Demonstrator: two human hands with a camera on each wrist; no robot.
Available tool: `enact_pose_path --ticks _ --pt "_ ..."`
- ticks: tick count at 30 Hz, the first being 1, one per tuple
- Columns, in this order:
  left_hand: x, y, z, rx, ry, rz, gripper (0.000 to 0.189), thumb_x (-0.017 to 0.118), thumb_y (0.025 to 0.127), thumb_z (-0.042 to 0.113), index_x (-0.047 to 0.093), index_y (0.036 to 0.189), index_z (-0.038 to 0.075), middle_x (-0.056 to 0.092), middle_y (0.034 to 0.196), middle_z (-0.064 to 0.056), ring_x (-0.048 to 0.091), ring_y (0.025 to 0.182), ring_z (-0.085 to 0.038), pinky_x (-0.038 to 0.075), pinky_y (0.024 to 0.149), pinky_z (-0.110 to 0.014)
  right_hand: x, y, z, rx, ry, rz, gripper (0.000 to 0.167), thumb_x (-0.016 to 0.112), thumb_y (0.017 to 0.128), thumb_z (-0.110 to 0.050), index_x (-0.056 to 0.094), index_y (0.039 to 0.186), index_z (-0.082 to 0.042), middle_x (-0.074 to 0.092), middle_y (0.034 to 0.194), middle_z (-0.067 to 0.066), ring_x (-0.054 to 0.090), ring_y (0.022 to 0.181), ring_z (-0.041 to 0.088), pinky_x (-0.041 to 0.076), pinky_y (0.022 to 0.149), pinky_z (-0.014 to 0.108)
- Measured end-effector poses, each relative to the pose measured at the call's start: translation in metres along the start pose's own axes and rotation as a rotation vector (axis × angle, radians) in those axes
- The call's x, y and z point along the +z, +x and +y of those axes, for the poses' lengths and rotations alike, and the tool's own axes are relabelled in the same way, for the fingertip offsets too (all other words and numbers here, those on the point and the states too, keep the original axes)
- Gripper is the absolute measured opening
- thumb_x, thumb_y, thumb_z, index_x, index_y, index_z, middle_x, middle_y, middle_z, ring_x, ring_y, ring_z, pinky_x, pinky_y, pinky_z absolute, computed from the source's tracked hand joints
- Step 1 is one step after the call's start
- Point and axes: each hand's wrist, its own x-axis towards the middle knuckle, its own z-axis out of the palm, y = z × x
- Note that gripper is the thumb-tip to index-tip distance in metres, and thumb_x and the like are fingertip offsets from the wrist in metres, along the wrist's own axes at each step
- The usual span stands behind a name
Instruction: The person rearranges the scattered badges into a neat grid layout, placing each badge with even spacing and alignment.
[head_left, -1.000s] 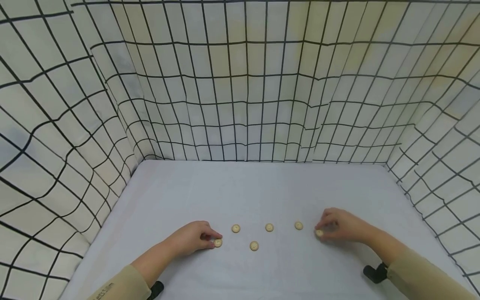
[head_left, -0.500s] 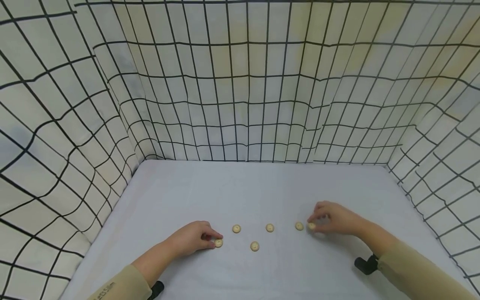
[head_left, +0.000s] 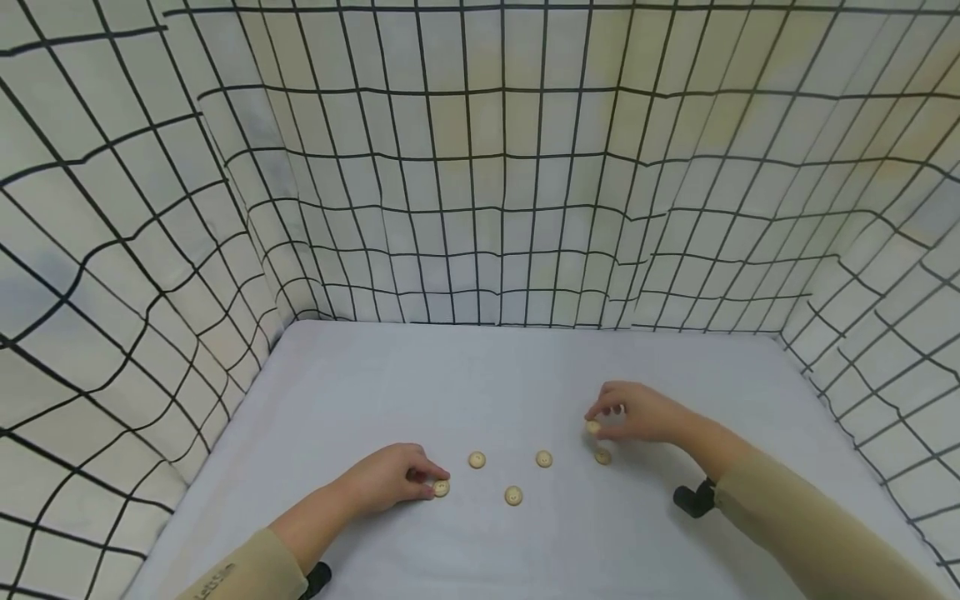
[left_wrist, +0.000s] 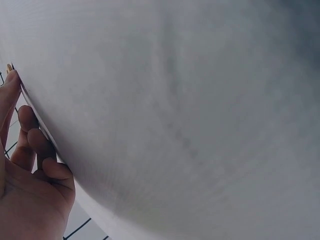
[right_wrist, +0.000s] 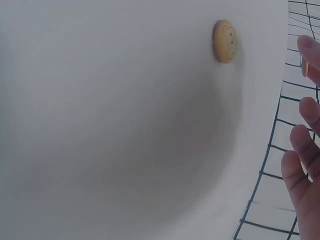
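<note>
My left hand [head_left: 393, 479] lies low over the white cloth, thumb and fingertips pinching a round cream button [head_left: 441, 488] at its edge. Farther right and deeper in the head view, my right hand [head_left: 637, 411] holds another button [head_left: 592, 427] between thumb and finger, raised off the cloth. Below it lies a third button [head_left: 603, 457], also seen in the right wrist view as a thick disc [right_wrist: 225, 41] with small dark marks on its face. In that view the held button [right_wrist: 305, 67] shows edge-on, while the other fingers [right_wrist: 302, 140] are spread.
Between the hands, more cream buttons lie on the cloth [head_left: 420, 375]: one at the left [head_left: 477, 459], one at the middle [head_left: 543, 459], one nearer [head_left: 513, 496]. A black grid over pale walls [head_left: 495, 167] encloses the table's back and sides. Each sleeve has a black wrist piece [head_left: 693, 498].
My right hand has moved left and away from me with its button, passing the rightmost lying button and rising above it. The left hand keeps its place and its pinch.
</note>
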Motion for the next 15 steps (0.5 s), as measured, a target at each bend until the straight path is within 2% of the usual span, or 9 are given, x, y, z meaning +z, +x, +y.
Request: enact_pose_path --ticks 15 --pt "-0.001 -0.002 0.003 -0.032 -0.041 -0.009 0.025 0.078 0.087 0.025 0.077 0.112 0.027 0.057 0.083 0.017 0.050 0.075 -0.004 0.043 0.069 -0.025 0.009 0.062 -0.031 -0.005 0.001 -0.029 0.021 0.081 0.083 -0.032 0.075 0.103 -0.031 0.059 0.090 -0.012 0.053 0.088 0.013 0.046 0.075 0.032"
